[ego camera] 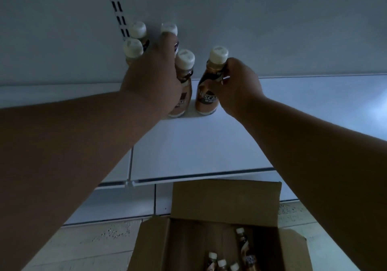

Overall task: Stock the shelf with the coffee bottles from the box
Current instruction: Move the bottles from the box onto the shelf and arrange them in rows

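Note:
Several coffee bottles with cream caps and brown labels stand on the white shelf [199,145]. My right hand [238,90] grips the shoulder of the rightmost coffee bottle [209,86], which stands upright on the shelf. My left hand [152,73] reaches among the other bottles, its fingers around the rear bottle [168,29] and its thumb side against the front bottle [184,65]. Two more bottles [134,40] stand to its left against the back panel. The open cardboard box [226,199] sits on the floor below, with several bottles [240,243] lying inside.
A slotted metal upright [117,8] runs up the grey back panel behind the bottles. The shelf's front edge [188,177] lies just above the box. Pale floor tiles [94,241] surround the box.

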